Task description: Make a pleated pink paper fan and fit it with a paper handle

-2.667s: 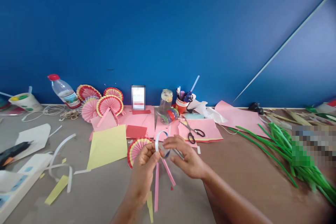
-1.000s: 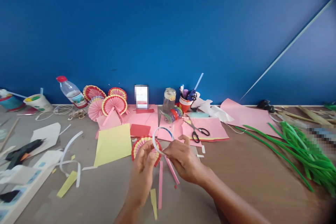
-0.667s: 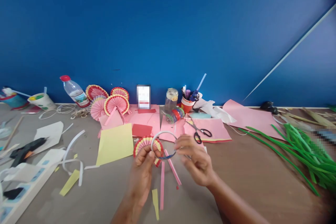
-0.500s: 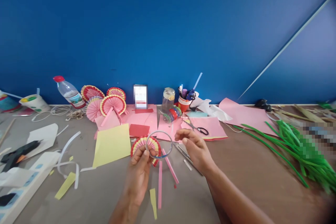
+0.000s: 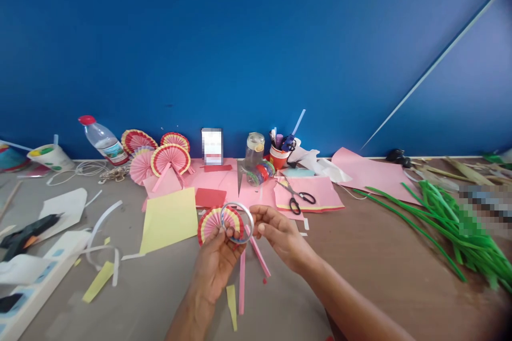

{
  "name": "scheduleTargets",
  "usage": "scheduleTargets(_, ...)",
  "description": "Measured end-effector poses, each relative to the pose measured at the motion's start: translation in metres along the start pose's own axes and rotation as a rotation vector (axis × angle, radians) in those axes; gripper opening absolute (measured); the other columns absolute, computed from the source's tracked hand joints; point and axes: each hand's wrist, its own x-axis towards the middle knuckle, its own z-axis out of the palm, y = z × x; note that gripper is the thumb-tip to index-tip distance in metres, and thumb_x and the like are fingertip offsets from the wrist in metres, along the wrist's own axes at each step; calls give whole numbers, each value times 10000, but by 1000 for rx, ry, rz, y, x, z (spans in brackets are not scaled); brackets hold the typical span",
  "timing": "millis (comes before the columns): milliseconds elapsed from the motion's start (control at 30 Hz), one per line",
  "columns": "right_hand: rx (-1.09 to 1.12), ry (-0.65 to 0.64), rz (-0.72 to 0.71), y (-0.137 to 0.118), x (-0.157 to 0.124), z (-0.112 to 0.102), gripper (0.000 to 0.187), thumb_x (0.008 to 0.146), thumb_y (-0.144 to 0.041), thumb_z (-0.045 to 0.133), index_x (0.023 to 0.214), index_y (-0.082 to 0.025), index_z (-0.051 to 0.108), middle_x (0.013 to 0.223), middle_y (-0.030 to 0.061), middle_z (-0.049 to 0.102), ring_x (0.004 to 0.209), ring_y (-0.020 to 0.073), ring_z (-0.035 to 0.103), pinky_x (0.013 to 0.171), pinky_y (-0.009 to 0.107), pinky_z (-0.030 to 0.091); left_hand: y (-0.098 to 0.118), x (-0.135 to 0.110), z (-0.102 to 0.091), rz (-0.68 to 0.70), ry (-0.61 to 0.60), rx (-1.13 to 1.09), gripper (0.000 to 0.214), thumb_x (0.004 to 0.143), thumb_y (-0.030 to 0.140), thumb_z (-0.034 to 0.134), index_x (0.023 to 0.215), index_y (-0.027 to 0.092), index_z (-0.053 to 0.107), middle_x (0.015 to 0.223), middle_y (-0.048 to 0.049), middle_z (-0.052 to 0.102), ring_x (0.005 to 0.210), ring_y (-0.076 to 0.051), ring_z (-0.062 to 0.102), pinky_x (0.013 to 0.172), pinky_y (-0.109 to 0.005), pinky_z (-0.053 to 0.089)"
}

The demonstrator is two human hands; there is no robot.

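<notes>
A thin roll of tape (image 5: 248,218), a narrow pale ring with blue print inside, is held up over the table in front of me. My left hand (image 5: 218,256) pinches its lower left side between thumb and fingers. At its right edge is my right hand (image 5: 286,237), fingers curled and thumb close to the fingertips; a loose tape end cannot be made out. Behind the ring lies a pleated paper fan (image 5: 208,222) in pink, yellow and red, partly covered by my left fingers. Two pink paper strips (image 5: 242,287) extend below it.
Black-handled scissors (image 5: 298,197) rest on pink paper. Yellow paper (image 5: 170,221), a glue gun (image 5: 28,234) and a power strip (image 5: 44,277) are to the left. Finished fans (image 5: 171,160), a bottle (image 5: 104,141) and a jar (image 5: 255,150) line the wall. Green stems (image 5: 452,229) lie right.
My right hand has moved left, up to the ring's right edge. The roll of tape has turned a little in my left hand. The scissors' handles now show fully.
</notes>
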Motion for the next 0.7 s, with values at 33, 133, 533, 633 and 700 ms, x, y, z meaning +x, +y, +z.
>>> scheduleTargets(33, 7, -12, 3, -1, -1, 3, 341, 749, -260, 668, 1080, -212, 596, 832, 8, 603, 715, 109, 533, 682, 244, 427, -1, 1, 0, -8, 1, -1, 98, 735, 115, 665, 696, 123, 575, 649, 5, 590, 625, -124, 607, 640, -293, 542)
scheduleTargets(133, -39, -81, 34, -3, -1, 13, 248, 753, -295, 667, 976, -189, 636, 824, 21, 631, 768, 135, 565, 735, 275, 448, -3, 2, 2, -18, -7, 14, 82, 730, 113, 665, 709, 121, 586, 652, -4, 602, 625, -129, 614, 635, -281, 536)
scheduleTargets(533, -287, -95, 135, 3, -1, 25, 55, 699, -217, 664, 711, -164, 669, 656, -17, 592, 636, 110, 506, 631, 238, 400, -9, 4, 8, 6, -11, 57, 141, 645, 95, 719, 690, 125, 589, 597, 24, 567, 539, -76, 547, 517, -179, 455)
scheduleTargets(633, -386, -114, 114, 0, -3, 27, 57, 713, -196, 639, 674, -164, 665, 638, -21, 571, 627, 107, 484, 609, 228, 380, -9, 4, 10, -1, 33, 95, 151, 635, 101, 726, 705, 128, 595, 606, 23, 571, 561, -83, 561, 548, -186, 460)
scheduleTargets(700, -406, -151, 84, -1, -5, 22, 71, 729, -223, 642, 705, -166, 678, 671, -14, 585, 642, 110, 489, 618, 229, 384, -6, 4, 10, 11, 21, 118, 170, 626, 124, 741, 720, 140, 601, 627, 19, 585, 593, -100, 580, 601, -216, 481)
